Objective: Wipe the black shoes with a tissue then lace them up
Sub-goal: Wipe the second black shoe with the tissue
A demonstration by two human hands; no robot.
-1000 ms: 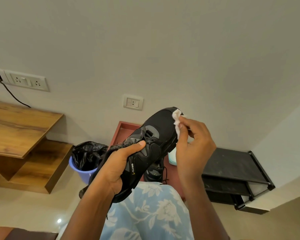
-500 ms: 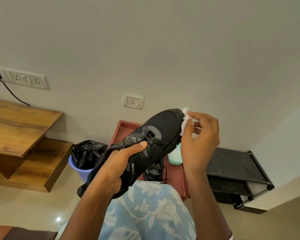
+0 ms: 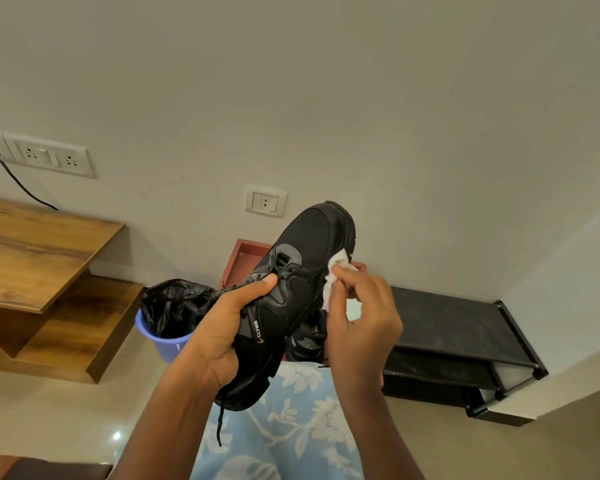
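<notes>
Left of the hands: a wooden shelf unit against the wall, a socket plate above it, and nearer, a blue bin with a black liner. The left hand is clamped around the heel and collar of the black shoe, thumb across the lace area. The shoe is held in the air above the lap, its long axis diagonal, toe pointing up and away to the right, heel low toward the person. A loose lace hangs below the heel. Side lettering reads "CLYMB". The right hand pinches a white tissue against the shoe's right flank. A second shoe is partly hidden behind both hands, on a red tray. Right of the hands: a black rack.
</notes>
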